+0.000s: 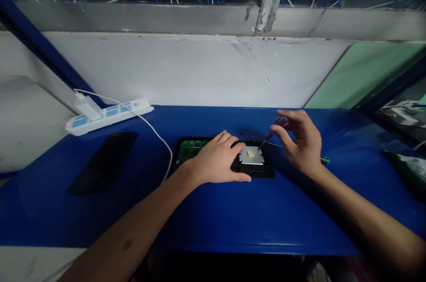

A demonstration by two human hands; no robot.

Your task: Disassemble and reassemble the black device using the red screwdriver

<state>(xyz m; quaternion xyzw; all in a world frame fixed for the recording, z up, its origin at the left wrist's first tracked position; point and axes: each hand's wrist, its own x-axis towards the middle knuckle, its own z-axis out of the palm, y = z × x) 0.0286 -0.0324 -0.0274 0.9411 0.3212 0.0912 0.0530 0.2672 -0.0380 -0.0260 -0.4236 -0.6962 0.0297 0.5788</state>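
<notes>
My left hand [219,158] lies with its fingers spread across a black device casing [269,170], thumb along the near edge. Beside that hand, a silver metal plate [252,160] with a small yellowish pad [250,154] sits in the casing. Between thumb and fingers, my right hand [301,142] grips a screwdriver [278,125] with a purplish handle. The screwdriver is tilted, its tip at the plate's upper right corner. Left of my left hand, a green circuit board [189,150] shows in a dark frame, partly hidden by the hand.
A blue table [233,220] carries everything. At the left are a white power strip [126,111] with a plugged-in charger [88,107], its white cable [153,129], and a black phone-like slab [104,162]. A small green object [325,160] lies behind my right wrist.
</notes>
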